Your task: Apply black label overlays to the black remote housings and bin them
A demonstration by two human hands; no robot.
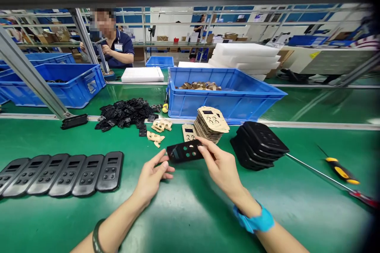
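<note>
A thin black panel (185, 151) with several round holes and a glossy window spans the space between my hands above the green bench. My left hand (152, 176) pinches its left end between thumb and fingers. At the other end, my right hand (221, 166) grips the panel's edge with thumb and forefinger. Just behind it is a stack of tan backing sheets (211, 124) with cut-out holes, and a loose tan sheet (188, 132) lies beside the stack. Crumpled tan scraps (156, 137) lie beyond my left hand.
Several black device covers (109, 172) overlap in a row at left. A pile of small black pieces (127, 112) lies behind. Stacked black covers (258, 144), a long screwdriver (320, 174) and a yellow-black screwdriver (340, 170) are at right. Beyond stand blue bins (219, 104) and a person (121, 49).
</note>
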